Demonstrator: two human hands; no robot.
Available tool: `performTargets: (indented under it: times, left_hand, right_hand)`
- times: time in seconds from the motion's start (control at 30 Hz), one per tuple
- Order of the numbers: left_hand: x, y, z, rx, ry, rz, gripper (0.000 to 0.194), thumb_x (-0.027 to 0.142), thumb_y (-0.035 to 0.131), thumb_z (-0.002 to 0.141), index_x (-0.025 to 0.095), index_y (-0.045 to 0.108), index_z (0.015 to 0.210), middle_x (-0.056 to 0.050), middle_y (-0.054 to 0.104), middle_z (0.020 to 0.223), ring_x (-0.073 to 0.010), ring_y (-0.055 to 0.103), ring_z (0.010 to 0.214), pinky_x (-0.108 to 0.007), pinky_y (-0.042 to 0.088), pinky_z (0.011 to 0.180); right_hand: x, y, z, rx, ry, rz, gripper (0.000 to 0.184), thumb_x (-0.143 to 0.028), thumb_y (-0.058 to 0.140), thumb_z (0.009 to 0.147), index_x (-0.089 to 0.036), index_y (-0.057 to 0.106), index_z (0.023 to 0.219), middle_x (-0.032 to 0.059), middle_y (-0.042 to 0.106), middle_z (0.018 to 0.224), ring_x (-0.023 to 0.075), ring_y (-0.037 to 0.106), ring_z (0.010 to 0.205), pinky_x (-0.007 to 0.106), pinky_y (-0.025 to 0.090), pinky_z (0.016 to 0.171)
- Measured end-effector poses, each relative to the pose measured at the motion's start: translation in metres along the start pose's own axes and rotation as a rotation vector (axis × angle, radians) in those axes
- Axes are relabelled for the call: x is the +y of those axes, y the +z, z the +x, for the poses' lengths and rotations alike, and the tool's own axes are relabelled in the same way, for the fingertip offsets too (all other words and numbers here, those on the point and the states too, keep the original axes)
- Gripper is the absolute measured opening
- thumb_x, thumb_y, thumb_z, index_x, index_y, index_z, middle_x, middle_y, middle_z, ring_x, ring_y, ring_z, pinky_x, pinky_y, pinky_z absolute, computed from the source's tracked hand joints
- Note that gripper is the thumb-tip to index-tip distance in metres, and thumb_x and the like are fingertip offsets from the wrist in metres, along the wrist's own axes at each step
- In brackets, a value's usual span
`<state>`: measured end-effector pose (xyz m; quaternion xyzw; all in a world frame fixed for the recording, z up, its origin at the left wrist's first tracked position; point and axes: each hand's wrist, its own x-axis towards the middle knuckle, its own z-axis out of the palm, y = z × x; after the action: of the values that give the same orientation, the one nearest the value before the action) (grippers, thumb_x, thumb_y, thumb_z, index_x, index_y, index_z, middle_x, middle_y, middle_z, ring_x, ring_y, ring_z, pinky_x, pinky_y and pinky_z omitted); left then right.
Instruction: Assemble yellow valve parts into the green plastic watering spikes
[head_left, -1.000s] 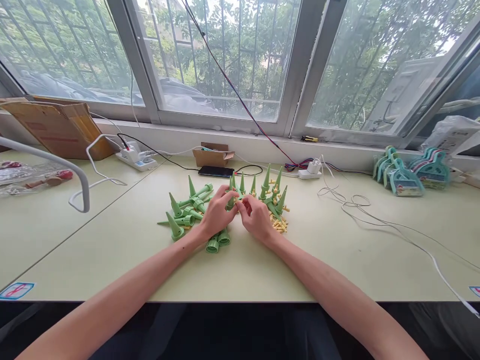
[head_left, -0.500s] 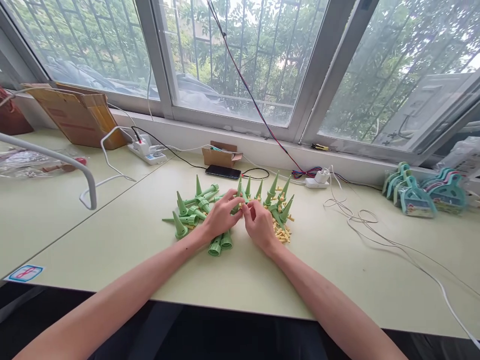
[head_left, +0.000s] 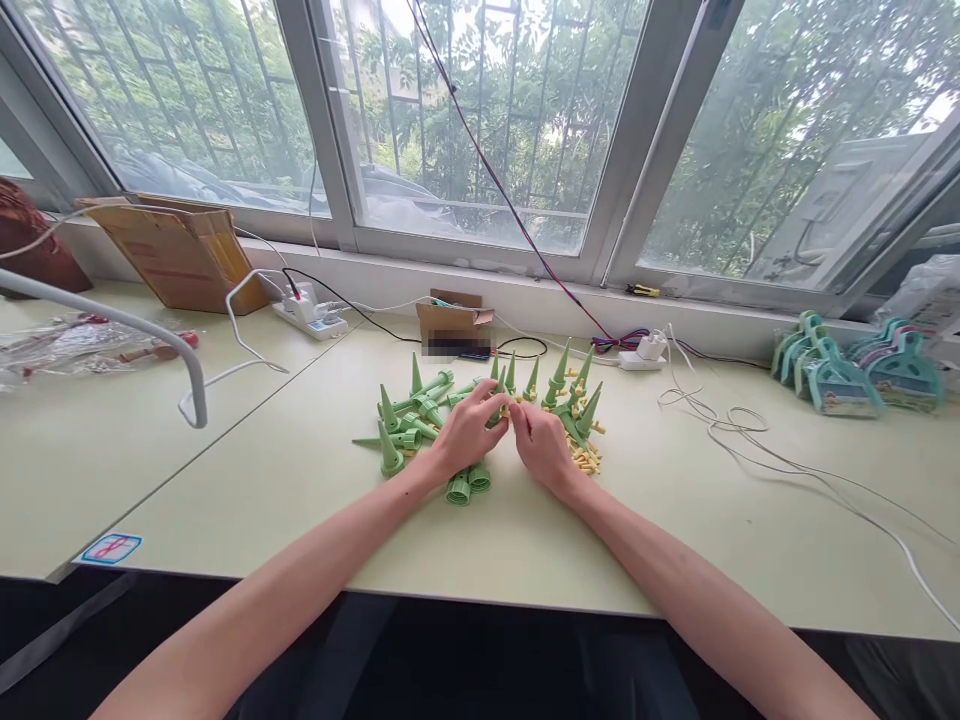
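Note:
Several green plastic cone spikes (head_left: 409,420) lie and stand in a heap on the pale green table (head_left: 660,520). Beside them lies a small heap of yellow plastic pieces (head_left: 583,458). My left hand (head_left: 465,435) is closed round one green cone spike (head_left: 498,408), its tip pointing up. My right hand (head_left: 541,443) meets it from the right, fingers pinched on a small yellow piece (head_left: 509,409) at that spike. More spikes stand upright behind my hands (head_left: 559,372). Two spikes lie under my left wrist (head_left: 468,483).
A power strip (head_left: 311,315) and a cardboard box (head_left: 176,250) sit at the back left, a small carton (head_left: 452,318) and a white charger (head_left: 651,350) by the window sill. White cables (head_left: 757,440) trail across the right. Teal plastic scoops (head_left: 847,375) stand at the far right.
The view has shifted, so the heap now sits a little further right. My hands stay together on the same spike, with only small finger movements.

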<state>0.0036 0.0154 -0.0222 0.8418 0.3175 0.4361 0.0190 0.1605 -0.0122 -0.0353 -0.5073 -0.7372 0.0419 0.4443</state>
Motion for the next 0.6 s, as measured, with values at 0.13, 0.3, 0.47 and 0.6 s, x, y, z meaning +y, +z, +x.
performTargets:
  times: [0.13,0.3,0.47,0.6]
  left_hand:
    - [-0.0014,0.0012,0.0020,0.010,-0.016,-0.002,0.013,0.020,0.056,0.087,0.020,0.063,0.098,-0.008,0.055,0.113,-0.0144,0.062,0.085,-0.027,0.052,0.076]
    - [-0.0045,0.0016,0.0040,0.024,-0.063,0.009,0.014,0.018,0.058,0.084,0.019,0.063,0.098,-0.007,0.056,0.110,-0.0144,0.061,0.082,-0.027,0.051,0.074]
    - [-0.0050,0.0012,0.0038,-0.022,-0.059,0.026,0.014,0.016,0.057,0.082,0.019,0.064,0.095,-0.007,0.056,0.110,-0.0159,0.061,0.084,-0.028,0.051,0.074]
    - [-0.0039,0.0006,0.0042,-0.051,-0.014,0.032,0.014,0.018,0.054,0.085,0.018,0.064,0.095,-0.008,0.055,0.111,-0.0167,0.062,0.083,-0.029,0.051,0.071]
  right_hand:
    - [-0.0027,-0.0015,-0.0020,0.016,0.004,0.022,0.031,-0.043,0.039,0.100,-0.019,0.054,0.087,-0.0011,0.056,0.063,0.0122,0.046,0.051,0.024,0.031,0.053]
    - [-0.0017,0.0015,-0.0041,0.004,-0.048,0.013,0.024,-0.038,0.041,0.099,-0.018,0.055,0.097,0.0007,0.061,0.071,0.0128,0.051,0.056,0.023,0.035,0.058]
    - [0.0000,0.0044,-0.0054,-0.003,-0.088,-0.064,0.028,-0.034,0.036,0.100,-0.020,0.051,0.081,0.0020,0.058,0.070,0.0140,0.048,0.057,0.025,0.031,0.056]
    - [0.0014,0.0057,-0.0052,0.004,-0.084,-0.125,0.036,-0.035,0.032,0.101,-0.021,0.043,0.071,-0.0001,0.049,0.060,0.0136,0.040,0.051,0.027,0.025,0.053]
